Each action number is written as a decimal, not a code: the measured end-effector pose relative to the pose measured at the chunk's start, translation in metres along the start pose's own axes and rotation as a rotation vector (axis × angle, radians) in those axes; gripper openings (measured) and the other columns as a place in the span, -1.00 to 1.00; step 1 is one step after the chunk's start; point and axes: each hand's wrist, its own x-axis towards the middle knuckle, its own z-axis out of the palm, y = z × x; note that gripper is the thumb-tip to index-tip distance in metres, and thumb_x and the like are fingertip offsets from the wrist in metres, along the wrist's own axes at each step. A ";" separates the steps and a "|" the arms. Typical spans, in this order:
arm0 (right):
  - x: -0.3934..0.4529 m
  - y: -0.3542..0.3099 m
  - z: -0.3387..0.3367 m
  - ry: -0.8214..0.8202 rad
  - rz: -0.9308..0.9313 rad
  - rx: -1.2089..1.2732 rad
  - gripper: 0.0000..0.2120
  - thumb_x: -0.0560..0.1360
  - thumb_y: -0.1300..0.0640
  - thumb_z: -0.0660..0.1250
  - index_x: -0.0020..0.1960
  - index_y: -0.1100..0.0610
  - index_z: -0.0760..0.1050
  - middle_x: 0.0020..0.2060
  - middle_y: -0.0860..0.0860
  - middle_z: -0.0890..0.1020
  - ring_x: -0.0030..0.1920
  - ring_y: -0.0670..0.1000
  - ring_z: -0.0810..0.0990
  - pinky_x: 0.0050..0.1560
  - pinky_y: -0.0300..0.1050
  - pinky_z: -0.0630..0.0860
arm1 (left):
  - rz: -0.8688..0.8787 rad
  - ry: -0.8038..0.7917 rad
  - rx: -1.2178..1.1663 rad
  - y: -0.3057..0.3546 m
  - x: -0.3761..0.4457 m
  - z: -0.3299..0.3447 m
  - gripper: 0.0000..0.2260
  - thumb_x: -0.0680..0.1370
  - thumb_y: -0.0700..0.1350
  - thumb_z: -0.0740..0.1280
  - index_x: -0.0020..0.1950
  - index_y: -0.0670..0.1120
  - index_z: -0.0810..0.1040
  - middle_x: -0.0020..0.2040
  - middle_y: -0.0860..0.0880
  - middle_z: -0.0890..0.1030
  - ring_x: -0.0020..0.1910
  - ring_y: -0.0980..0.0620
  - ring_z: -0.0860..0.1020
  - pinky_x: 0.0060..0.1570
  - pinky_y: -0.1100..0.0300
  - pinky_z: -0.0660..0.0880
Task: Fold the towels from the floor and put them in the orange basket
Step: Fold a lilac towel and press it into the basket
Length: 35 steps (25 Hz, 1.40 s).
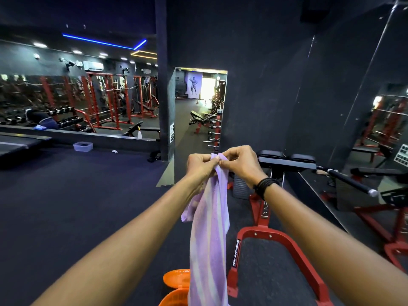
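Left hand (202, 165) and right hand (239, 162) meet at chest height, both pinching the top edge of the lilac striped terry towel (209, 228), whose long axis hangs straight down, its lower end over the orange plastic basket (174, 298) on the near floor.

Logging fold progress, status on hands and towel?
Left hand and right hand both pinch the top edge of the purple striped towel. Towel hangs unfolded. Orange basket below it, partly hidden. Nothing blocking.
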 end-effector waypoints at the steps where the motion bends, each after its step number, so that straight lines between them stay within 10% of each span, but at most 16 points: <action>1: -0.001 -0.001 0.000 -0.061 0.005 0.014 -0.93 0.36 0.08 0.47 -0.19 0.05 0.70 -0.30 0.02 0.70 -0.20 -0.05 0.64 -0.09 0.01 0.62 | 0.002 -0.005 -0.003 0.000 0.001 -0.001 -0.83 0.57 -0.19 0.33 -0.16 -0.23 0.65 -0.17 -0.18 0.56 -0.20 -0.04 0.50 -0.15 0.13 0.51; 8: -0.006 -0.016 -0.011 -0.361 0.187 0.434 -0.65 0.47 0.56 0.12 0.14 0.39 0.55 -0.12 0.21 0.67 -0.22 -0.03 0.66 -0.05 -0.15 0.63 | 0.094 -0.182 0.092 -0.001 -0.008 -0.020 -0.83 0.42 -0.27 0.49 -0.01 -0.23 0.65 -0.12 -0.14 0.69 -0.16 0.08 0.63 -0.08 0.24 0.58; 16: -0.001 -0.018 -0.030 -0.160 0.072 0.382 -0.83 0.51 0.40 0.23 -0.07 0.26 0.59 -0.20 0.18 0.63 -0.34 -0.02 0.64 -0.39 -0.19 0.57 | 0.182 -0.091 0.203 0.005 -0.001 -0.015 -0.83 0.52 -0.11 0.22 -0.16 -0.17 0.54 -0.24 -0.03 0.46 -0.21 0.07 0.36 -0.25 0.18 0.29; 22: -0.004 -0.003 -0.025 -0.456 -0.080 0.319 -0.69 0.38 0.30 0.50 0.07 0.27 0.49 -0.16 0.06 0.64 -0.18 -0.04 0.57 -0.13 -0.23 0.53 | 0.138 -0.090 0.039 0.027 0.005 -0.019 -0.77 0.57 -0.24 0.16 -0.21 -0.06 0.53 -0.37 0.06 0.51 -0.33 0.12 0.41 -0.32 0.27 0.37; 29: -0.012 0.039 -0.028 -0.841 0.013 -0.668 -0.70 0.34 -0.03 0.55 -0.08 0.16 0.64 -0.08 0.04 0.67 -0.15 -0.03 0.59 -0.09 -0.16 0.52 | 0.211 0.130 -0.137 0.063 0.022 -0.053 -0.79 0.53 -0.28 0.15 -0.19 -0.11 0.54 -0.26 -0.08 0.58 -0.36 0.07 0.51 -0.35 0.31 0.46; 35: 0.010 0.056 -0.079 -0.005 0.088 -0.450 -0.56 0.40 -0.01 0.48 -0.46 0.14 0.32 -0.50 0.03 0.31 -0.44 -0.03 0.25 -0.42 -0.08 0.14 | 0.276 0.422 0.045 0.052 0.045 -0.118 -0.75 0.54 -0.28 0.15 -0.27 0.00 0.43 -0.29 0.05 0.43 -0.31 0.14 0.35 -0.34 0.30 0.32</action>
